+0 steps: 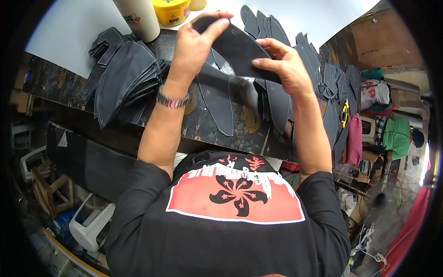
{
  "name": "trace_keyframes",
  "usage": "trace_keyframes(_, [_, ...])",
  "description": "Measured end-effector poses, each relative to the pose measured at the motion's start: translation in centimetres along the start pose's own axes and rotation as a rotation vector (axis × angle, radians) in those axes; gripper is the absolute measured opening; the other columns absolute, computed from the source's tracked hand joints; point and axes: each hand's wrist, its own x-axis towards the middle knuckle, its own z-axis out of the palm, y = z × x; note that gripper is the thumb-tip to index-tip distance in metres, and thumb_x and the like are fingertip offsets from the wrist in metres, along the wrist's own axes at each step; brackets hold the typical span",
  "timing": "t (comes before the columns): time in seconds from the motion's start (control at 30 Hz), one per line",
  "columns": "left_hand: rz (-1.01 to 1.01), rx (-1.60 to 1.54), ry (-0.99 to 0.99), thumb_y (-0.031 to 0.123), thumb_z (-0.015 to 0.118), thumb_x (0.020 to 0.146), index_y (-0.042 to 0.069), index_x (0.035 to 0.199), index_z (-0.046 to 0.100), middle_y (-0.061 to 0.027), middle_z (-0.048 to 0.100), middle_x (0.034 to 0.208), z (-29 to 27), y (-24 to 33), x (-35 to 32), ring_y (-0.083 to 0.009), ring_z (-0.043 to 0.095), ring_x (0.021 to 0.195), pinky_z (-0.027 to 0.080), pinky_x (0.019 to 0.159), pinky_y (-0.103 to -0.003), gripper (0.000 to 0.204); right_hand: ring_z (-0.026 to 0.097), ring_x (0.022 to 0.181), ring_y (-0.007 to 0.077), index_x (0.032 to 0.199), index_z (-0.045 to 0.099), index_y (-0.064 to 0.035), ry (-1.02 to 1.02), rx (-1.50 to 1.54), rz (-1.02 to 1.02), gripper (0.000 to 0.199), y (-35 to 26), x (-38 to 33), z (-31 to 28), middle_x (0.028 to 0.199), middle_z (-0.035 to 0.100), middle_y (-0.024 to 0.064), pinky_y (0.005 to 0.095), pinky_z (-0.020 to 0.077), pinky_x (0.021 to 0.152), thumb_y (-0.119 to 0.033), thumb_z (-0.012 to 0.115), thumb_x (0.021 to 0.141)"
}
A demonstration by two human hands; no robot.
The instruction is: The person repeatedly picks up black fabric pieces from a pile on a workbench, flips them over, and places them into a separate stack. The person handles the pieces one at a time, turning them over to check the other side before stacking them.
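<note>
Above the worktable point(60, 87) I hold up a curved black panel point(237, 48), cut from a thin, leather-like sheet. My left hand point(198, 44) grips its upper left end, thumb on the face turned toward me. My right hand point(288, 64) pinches its lower right part between thumb and fingers. Under it on the table lies a single pointed black piece point(219, 101) with a pale outline. A thick pile of similar black pieces point(127, 69) sits left of my left forearm. Another stack point(279, 106) lies beneath my right hand, partly hidden by it.
Behind my hands stand a pale cylindrical container point(138, 18) and a yellow tub point(170, 12). More black pieces point(263, 23) fan out at the back and along the right side. A yellow-handled tool point(344, 114) lies at the right edge. A white plastic stool point(90, 226) is lower left.
</note>
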Motion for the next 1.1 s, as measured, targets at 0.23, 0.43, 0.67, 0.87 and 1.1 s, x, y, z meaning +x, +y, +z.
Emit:
trace_keyframes(0.23, [-0.392, 0.274, -0.193, 0.001, 0.073, 0.084, 0.003, 0.107, 0.071, -0.0056, 0.071, 0.093, -1.7, 5.4, -10.7, -0.009, 0.066, 0.084, 0.053, 0.076, -0.024, 0.023, 0.061, 0.085, 0.0075, 0.121, 0.068, -0.0099, -0.181, -0.389, 0.001, 0.05, -2.6, -2.3, -4.0, 0.092, 0.065, -0.0005, 0.0215, 0.0501, 0.078, 0.005, 0.072, 0.073])
trace_keyframes(0.43, [-0.62, 0.251, -0.435, 0.001, 0.072, 0.087, 0.005, 0.118, 0.064, -0.0061, 0.067, 0.084, -0.5, 6.8, -16.1, -0.0088, 0.064, 0.075, 0.055, 0.072, -0.023, 0.032, 0.063, 0.083, 0.0114, 0.123, 0.065, -0.0085, -0.41, -0.728, -0.298, 0.049, -1.5, 2.1, 1.6, 0.089, 0.068, 0.0052, 0.0284, 0.0527, 0.075, 0.004, 0.07, 0.076])
trace_keyframes(0.67, [-0.574, 0.439, -0.538, 0.005, 0.074, 0.085, 0.006, 0.127, 0.063, -0.0003, 0.057, 0.073, -2.5, 8.1, -14.1, -0.0028, 0.053, 0.062, 0.045, 0.057, -0.022, 0.044, 0.069, 0.095, 0.0325, 0.123, 0.063, -0.0054, 0.007, -0.604, -0.485, 0.046, 2.5, 0.3, 5.6, 0.105, 0.07, 0.0182, 0.0403, 0.0543, 0.087, -0.011, 0.075, 0.079])
trace_keyframes(0.87, [-0.083, 0.822, -0.319, 0.012, 0.076, 0.084, 0.007, 0.127, 0.063, -0.0165, 0.061, 0.118, -4.2, 3.5, -10.4, -0.0257, 0.064, 0.098, 0.052, 0.084, -0.034, 0.046, 0.064, 0.074, 0.0175, 0.122, 0.063, -0.0015, 0.068, -0.657, -0.034, 0.046, 4.7, -6.1, 4.6, 0.097, 0.068, 0.014, 0.0328, 0.0537, 0.073, -0.01, 0.079, 0.08])
trace_keyframes(1.1, [-0.22, 1.005, -0.293, 0.012, 0.078, 0.08, 0.011, 0.133, 0.059, -0.0155, 0.064, 0.115, -3.7, -1.2, -7.3, -0.0298, 0.063, 0.098, 0.051, 0.087, -0.037, 0.056, 0.06, 0.074, 0.0095, 0.127, 0.06, -0.0029, 0.044, -0.426, -0.148, 0.055, 6.3, -6.6, 6.6, 0.097, 0.058, 0.006, 0.0255, 0.052, 0.069, 0.0, 0.079, 0.076])
